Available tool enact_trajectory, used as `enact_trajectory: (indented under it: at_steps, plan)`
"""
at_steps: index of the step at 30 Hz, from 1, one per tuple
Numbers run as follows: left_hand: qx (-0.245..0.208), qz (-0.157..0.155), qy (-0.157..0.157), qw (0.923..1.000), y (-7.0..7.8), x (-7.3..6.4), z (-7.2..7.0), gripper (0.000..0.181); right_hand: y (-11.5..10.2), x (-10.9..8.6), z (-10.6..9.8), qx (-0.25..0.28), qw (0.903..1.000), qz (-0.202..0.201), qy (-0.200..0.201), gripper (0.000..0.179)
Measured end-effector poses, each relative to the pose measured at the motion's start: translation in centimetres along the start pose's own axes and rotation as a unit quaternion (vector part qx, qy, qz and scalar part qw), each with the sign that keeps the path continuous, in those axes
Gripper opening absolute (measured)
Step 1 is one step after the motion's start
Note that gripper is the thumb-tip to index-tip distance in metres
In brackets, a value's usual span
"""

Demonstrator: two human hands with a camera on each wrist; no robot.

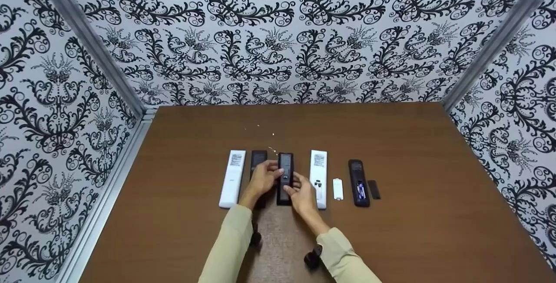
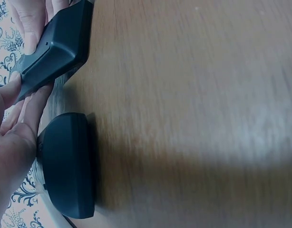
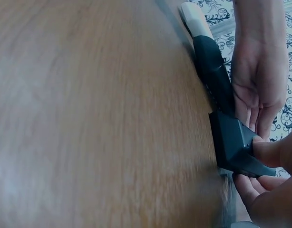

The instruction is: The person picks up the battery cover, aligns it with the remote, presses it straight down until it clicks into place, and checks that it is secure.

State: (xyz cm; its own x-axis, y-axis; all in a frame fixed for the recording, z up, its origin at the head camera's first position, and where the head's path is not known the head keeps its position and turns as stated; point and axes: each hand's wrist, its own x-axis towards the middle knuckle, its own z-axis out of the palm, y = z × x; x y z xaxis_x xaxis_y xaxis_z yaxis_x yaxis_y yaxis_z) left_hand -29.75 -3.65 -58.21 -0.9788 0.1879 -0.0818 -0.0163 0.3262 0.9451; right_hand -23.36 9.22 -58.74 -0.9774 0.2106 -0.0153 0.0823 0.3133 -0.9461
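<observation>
Between both hands is a black remote control (image 1: 285, 191), its back facing up. The left hand (image 1: 262, 178) holds its left edge, thumb on top and fingers below. From the right side the right hand (image 1: 303, 196) grips it, with the thumb on the lower part of the back. In the left wrist view the held remote (image 2: 65, 45) is tilted, its near end raised over the table. A second black remote (image 2: 67, 166) lies just beside the left hand, partly covered by it in the head view. A white remote (image 1: 319, 165) lies right behind the right hand.
Another white remote (image 1: 233, 178) lies at the left end of the row. To the right are a small white battery cover (image 1: 338, 189), a black remote (image 1: 358, 183) with its battery compartment uncovered, and a black battery cover (image 1: 374, 189). Patterned walls (image 1: 278, 57) surround the brown table (image 1: 412, 231).
</observation>
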Motion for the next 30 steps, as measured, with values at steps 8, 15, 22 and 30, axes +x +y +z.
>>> enact_trajectory:
  at_steps: [8, 15, 22, 30]
  plan:
    - [0.007, -0.005, 0.011, 0.9999, 0.1, -0.1, 0.2, 0.04, 0.0, 0.0, 0.1, -0.008, 0.9999, -0.005, 0.004, 0.048]
    - [0.095, 0.037, 0.052, 0.9934, 0.6, -0.4, 0.9, 0.036, 0.0, -0.1, 0.5, -0.045, 0.999, -0.004, 0.002, 0.046]
    - [0.196, 0.057, 0.07, 0.9765, 1.9, -1.0, 1.5, 0.023, 0.1, -0.2, 1.1, -0.076, 0.9966, -0.028, 0.015, 0.044]
    - [0.254, 0.036, 0.097, 0.9616, 2.6, -1.5, 1.7, 0.013, 0.0, -0.4, 1.2, -0.123, 0.9909, -0.055, 0.011, 0.042]
